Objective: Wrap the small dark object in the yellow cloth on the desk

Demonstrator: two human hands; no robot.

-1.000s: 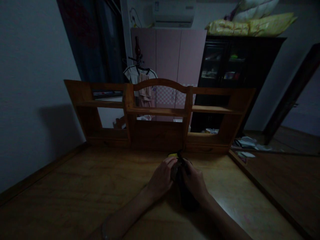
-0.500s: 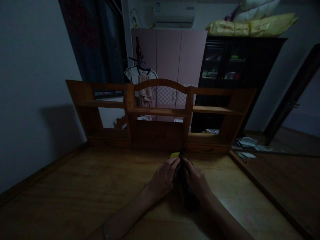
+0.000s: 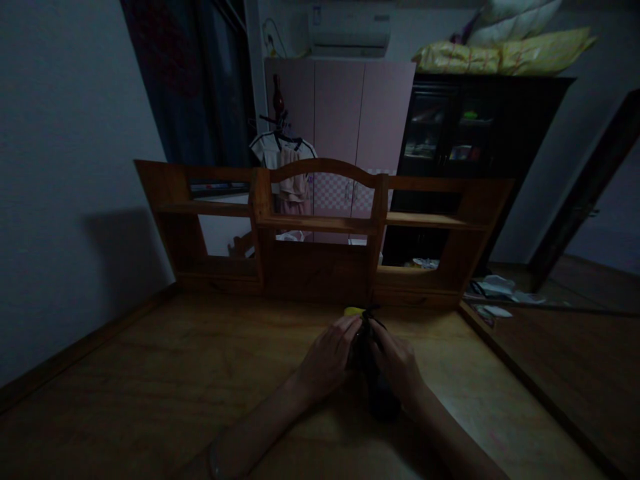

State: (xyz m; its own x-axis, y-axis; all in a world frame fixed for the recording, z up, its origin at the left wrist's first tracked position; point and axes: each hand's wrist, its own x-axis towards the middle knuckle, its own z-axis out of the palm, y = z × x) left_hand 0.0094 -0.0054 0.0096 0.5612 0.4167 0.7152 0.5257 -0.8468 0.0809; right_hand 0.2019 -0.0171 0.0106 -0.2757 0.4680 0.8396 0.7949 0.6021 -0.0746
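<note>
A dark, elongated object [image 3: 383,400] lies on the wooden table between my two hands, its near end rounded. Dim light hides what kind of thing it is. Thin black strands, like a cord or lace [image 3: 371,311], stick out at its far end. Beside them shows a small yellow part [image 3: 354,311]; whether it belongs to the dark object I cannot tell. My left hand [image 3: 333,350] is closed, fingertips against the object's left side near the strands. From the right, my right hand [image 3: 397,360] grips the same far part with bent fingers. The fingertips of both hands nearly meet.
The wooden tabletop [image 3: 200,373] stretches around my hands, with a wooden shelf unit [image 3: 320,223] along its far edge. A wall [image 3: 75,200] borders it at left and a raised wooden edge [image 3: 525,373] at right. Wardrobe [image 3: 337,113] and dark cabinet [image 3: 520,133] stand behind.
The thin black strands at the far end now lie lower and spread more sideways. More of the yellow part's top shows. Both hands keep nearly the same place and grip.
</note>
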